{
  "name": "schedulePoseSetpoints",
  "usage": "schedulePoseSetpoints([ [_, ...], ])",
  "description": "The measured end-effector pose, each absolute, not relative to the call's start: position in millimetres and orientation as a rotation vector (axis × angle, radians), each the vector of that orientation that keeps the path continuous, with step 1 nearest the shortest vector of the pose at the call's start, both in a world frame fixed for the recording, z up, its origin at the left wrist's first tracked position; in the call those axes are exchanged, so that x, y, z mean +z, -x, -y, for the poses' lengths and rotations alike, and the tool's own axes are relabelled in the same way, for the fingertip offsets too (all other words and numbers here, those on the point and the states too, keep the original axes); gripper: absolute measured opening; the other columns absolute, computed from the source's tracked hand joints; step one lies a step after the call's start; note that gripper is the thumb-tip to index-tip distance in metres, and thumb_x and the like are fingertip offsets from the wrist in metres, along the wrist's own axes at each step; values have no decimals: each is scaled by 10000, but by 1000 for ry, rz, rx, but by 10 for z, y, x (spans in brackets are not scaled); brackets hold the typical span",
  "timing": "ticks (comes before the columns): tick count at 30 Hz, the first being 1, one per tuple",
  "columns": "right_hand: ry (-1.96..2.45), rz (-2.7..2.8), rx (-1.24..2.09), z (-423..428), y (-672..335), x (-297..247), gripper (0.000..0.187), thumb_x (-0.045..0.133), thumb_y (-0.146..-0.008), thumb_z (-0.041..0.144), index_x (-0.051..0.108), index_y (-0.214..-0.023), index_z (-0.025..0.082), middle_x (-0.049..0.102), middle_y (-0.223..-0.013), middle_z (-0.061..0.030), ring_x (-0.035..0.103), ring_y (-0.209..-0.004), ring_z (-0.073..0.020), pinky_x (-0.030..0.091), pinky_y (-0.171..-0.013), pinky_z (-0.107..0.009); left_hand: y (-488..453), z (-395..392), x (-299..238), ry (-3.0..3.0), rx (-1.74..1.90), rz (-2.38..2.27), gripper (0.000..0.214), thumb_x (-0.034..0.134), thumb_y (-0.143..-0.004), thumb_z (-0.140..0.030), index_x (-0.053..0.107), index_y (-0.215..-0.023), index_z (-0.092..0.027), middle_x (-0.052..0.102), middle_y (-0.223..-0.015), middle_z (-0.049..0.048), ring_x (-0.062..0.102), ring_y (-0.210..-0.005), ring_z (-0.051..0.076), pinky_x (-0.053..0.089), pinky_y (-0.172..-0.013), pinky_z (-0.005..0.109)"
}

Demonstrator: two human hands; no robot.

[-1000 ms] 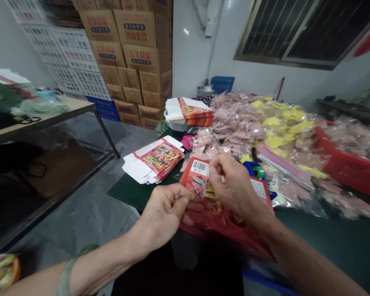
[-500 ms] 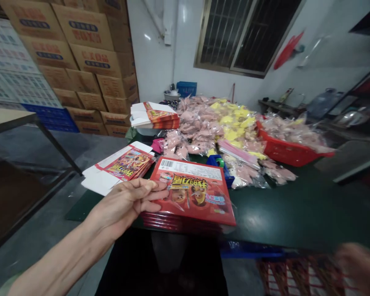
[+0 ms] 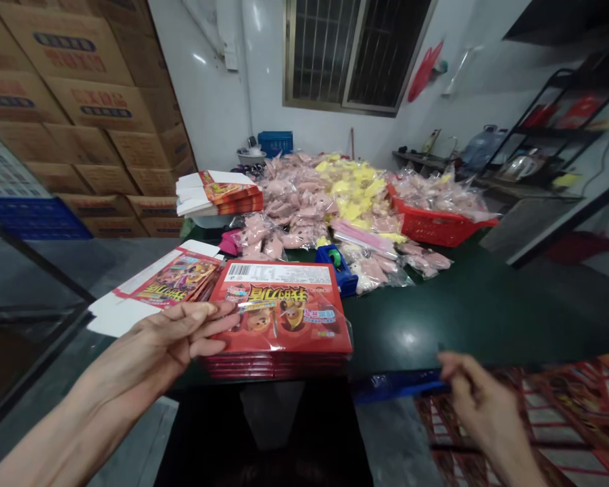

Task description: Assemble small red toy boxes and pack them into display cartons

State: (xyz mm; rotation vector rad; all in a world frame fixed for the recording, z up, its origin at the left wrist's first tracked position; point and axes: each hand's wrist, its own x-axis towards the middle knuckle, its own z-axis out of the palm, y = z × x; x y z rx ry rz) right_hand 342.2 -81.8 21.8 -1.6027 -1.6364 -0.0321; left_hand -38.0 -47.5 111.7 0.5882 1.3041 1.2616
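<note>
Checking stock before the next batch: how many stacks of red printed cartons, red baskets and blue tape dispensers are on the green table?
Stacks of red printed cartons: 3 (far stack, left stack, front stack)
Red baskets: 1
Blue tape dispensers: 1
Total: 5

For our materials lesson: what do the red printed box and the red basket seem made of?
The red printed box looks like glossy printed card: thin stacked layers, sharp print, a sheen. The red basket looks like moulded plastic, smooth and bright, though it is small in view.
</note>
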Motion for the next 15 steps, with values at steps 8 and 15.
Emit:
schedulePoseSetpoints([
  [8,1345,2091,225,349,-2381,903,535,600,-763,313,426,-1251,179,593,-932,-59,579,-810,-188,492,-709,-325,298,507,1201,-535,1288,-1330,186,523,-767,-19,686,-716,-93,685,-1055,187,656,-969,325,610,-653,343],
  [15,1402,2016,358,148,-2361,819,177,472,-797,193,599,-921,186,587,-654,10,543,-590,-126,417,-573,-240,316,502,1190,-488,1272,-1317,189,522,-778,-38,656,-662,-106,680,-1075,169,644,-998,327,615,-640,329],
])
